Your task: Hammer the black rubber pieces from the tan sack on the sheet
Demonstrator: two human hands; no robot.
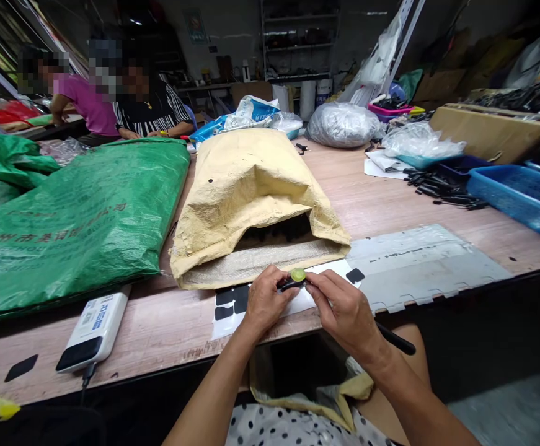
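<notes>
Just in front of the yellow sack (251, 179), both hands meet over the table's front edge. My left hand (267, 297) is closed on one end of a small black piece (291, 285). A round yellow-green disc (297, 274) sits at that piece, between the hands. The fingertips of my right hand (344, 303) pinch at its other side. A black handle (396, 339) sticks out past my right hand; its other end is hidden. Beneath the hands lies a white sheet (223, 328) with black patches (240, 298).
A green sack (79, 217) and a white power bank (95, 328) with a cable lie left. To the right are a grey plate (418, 266), black parts (446, 189) and a blue basket (521, 198). Two people (151, 111) sit across the table. An open bag (335, 396) rests on the lap.
</notes>
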